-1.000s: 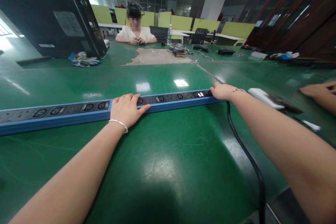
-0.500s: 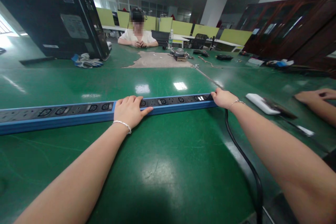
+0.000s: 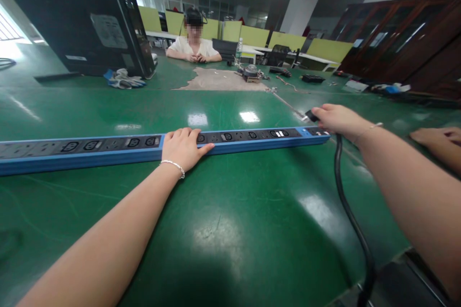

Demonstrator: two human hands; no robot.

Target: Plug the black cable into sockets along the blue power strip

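Note:
A long blue power strip [image 3: 248, 145] with black sockets lies across the green table, running out of view at the left. My left hand [image 3: 181, 146] presses down over its middle, fingers curled over the far edge and thumb along the near side. Off the strip's right end, my right hand [image 3: 338, 119] is closed around a black plug [image 3: 311, 115] whose tip points left. The plug is slightly above the strip and apart from it. From under that hand a thick black cable [image 3: 344, 196] hangs down to the table's near right edge.
A black computer case [image 3: 82, 29] and work gloves [image 3: 124, 79] stand at the left back. Across the table sits a person [image 3: 194, 48] beside a bottle [image 3: 239, 50]. Another person's hands [image 3: 435, 136] rest at the right. A thin rod [image 3: 288, 103] lies beyond the strip.
My right hand has lifted away from the strip's right end and moved right with the plug, uncovering that end. My left hand stays on the strip.

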